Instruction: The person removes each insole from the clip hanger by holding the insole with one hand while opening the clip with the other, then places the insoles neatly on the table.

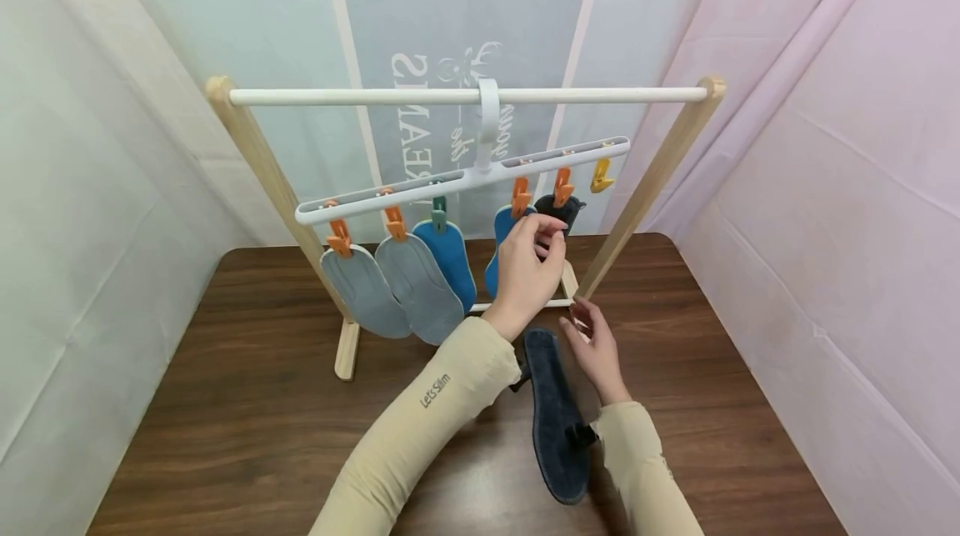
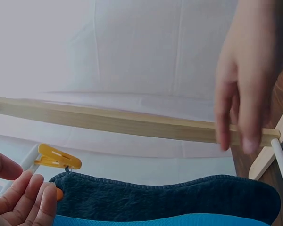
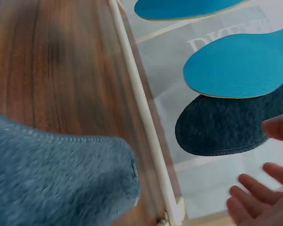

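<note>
A dark furry insole (image 1: 558, 211) hangs from an orange clip (image 1: 562, 187) toward the right of the white hanger (image 1: 483, 176). My left hand (image 1: 531, 265) is just in front of it, fingers loosely bent. In the left wrist view, the thumb and fingertips of that hand (image 2: 23, 202) are apart beside the dark insole's clipped end (image 2: 132, 193). Lower and to the right, my right hand (image 1: 596, 344) hovers above the table with relaxed fingers and nothing in them. Below it lies another dark furry insole (image 1: 555, 428). The yellow clip (image 1: 601, 176) at the hanger's right end holds nothing.
Two grey insoles (image 1: 367, 293) and a blue insole (image 1: 447, 259) hang on the left half. Another blue insole (image 1: 491, 273) hangs left of the dark one. The hanger hooks over the white rod (image 1: 360, 97) of a wooden rack (image 1: 652, 182) on a brown table (image 1: 247, 419).
</note>
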Demonstrator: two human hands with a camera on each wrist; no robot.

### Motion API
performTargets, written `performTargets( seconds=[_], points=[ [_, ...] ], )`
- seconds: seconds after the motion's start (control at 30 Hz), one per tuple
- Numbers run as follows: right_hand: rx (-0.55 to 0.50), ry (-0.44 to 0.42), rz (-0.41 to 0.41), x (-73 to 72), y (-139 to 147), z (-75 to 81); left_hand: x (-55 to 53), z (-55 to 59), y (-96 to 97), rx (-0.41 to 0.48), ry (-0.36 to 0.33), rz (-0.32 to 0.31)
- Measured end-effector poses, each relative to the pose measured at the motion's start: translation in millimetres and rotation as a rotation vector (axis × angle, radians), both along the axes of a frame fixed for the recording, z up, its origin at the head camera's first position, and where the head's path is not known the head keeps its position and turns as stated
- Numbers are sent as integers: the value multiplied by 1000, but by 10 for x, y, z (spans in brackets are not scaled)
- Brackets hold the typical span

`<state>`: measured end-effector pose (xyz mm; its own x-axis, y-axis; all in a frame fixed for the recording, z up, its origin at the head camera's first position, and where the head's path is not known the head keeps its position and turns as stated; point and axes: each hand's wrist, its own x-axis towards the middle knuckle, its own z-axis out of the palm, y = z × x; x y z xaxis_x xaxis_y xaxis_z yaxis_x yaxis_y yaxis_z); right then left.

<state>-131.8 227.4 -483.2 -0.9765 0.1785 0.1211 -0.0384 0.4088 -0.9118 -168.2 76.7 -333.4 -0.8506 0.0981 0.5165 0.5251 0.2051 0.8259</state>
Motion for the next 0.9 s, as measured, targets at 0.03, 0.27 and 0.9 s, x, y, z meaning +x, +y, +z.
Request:
performTargets(
  seconds=[0.03,0.27,0.9],
  points=[
    [-18,3,23,-52,-5,5,3,-7,-2,0,-2,4],
    [-247,-26,158,-349,-88,24,40,-63,-25,-1,-55,21],
    [-150,56,-2,-500,-258,96,51,10,-57,67,-86,16]
  ],
)
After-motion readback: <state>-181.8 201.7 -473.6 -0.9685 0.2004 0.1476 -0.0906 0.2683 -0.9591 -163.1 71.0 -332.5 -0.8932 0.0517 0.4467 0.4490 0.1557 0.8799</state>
